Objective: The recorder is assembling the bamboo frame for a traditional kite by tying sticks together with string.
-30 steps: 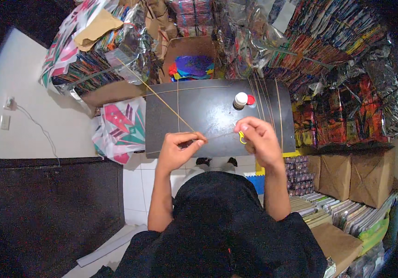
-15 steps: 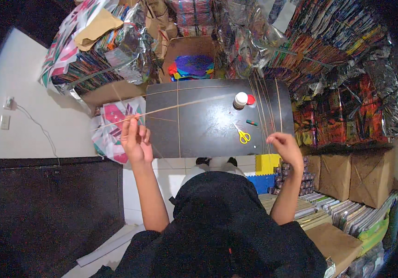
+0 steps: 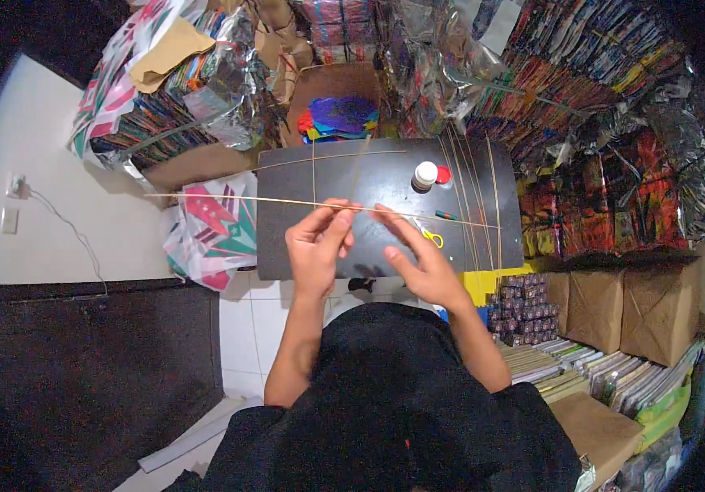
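Board (image 3: pixel 328 238), black, at centre; long thin stick (image 3: pixel 229 198) across it, nine to three o'clock. Left hand (image 3: pixel 315 246) pinching stick mid-length; right hand (image 3: pixel 418 262) open, fingers flat on it. Could snap if bent too hard, or knock glue bottle (image 3: pixel 424 175) at one o'clock.

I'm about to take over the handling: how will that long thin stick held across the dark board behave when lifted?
The long thin stick looks very slender, so probably light and springy. The left hand pinches it near the middle, and both ends overhang unsupported, so they may sag or whip. It seems apt to snap if bent hard. The right hand is open beside it.
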Available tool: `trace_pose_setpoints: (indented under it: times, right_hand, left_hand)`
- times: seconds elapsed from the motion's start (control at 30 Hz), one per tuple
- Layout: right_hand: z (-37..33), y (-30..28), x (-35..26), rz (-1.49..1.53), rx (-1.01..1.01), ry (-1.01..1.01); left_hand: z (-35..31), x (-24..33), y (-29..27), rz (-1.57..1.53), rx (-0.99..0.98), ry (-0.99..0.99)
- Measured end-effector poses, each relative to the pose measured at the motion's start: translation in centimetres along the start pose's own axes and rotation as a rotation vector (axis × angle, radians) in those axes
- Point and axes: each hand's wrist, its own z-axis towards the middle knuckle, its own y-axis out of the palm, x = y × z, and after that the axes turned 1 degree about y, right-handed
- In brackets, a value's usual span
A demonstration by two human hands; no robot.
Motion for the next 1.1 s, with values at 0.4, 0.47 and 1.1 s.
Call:
trace_pose_setpoints:
  times: [0.4,0.47,1.1]
  right_hand:
    - [-0.6,0.6,-2.5,0.180,-0.064,0.207]
    - [-0.6,0.6,-3.2,0.214,-0.048,0.217]
    - [-2.8,-9.6,1.3,-0.078,0.283,0.294]
  left_hand:
    - [0.3,-0.9,-1.2,0.384,-0.045,0.067]
    - [0.2,-1.6,-1.3,0.426,-0.095,0.070]
    - [0.7,2.4,-7.0,0.204,-0.324,0.046]
